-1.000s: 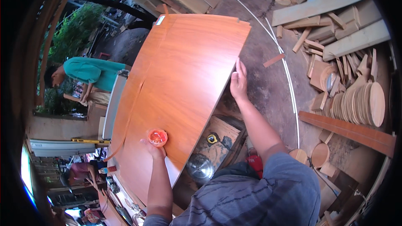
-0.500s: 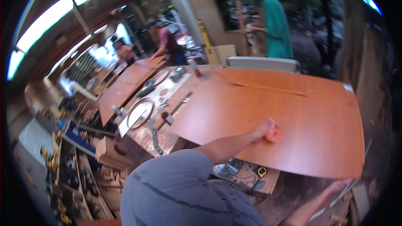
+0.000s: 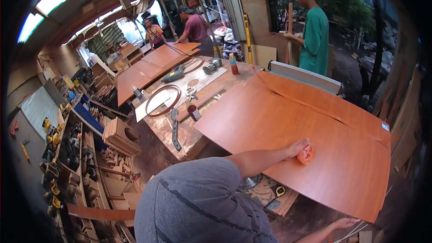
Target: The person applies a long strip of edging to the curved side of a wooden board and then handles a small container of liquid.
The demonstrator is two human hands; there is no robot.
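Orange-brown and smooth, the broad wood-grain panel (image 3: 252,121) spreads from the middle of the view toward 4 o'clock, a thin reddish-brown strip (image 3: 310,106) lying along its far part at 3 o'clock. At 4 o'clock the left hand (image 3: 294,149) has its fingers curled round a translucent orange plastic cup (image 3: 307,154) with reddish contents, its mouth toward the viewer, over the panel. Between 4 and 5 o'clock the right hand (image 3: 344,223) reaches to the panel's near edge, its fingers loosely extended around nothing; whether they touch the edge, I cannot tell. A yellow-and-black tape measure (image 3: 280,191) lies at 5 o'clock. The step in hand looks like minding the cup above the panel; the next move probably calls for a steady left wrist, so nothing spills.
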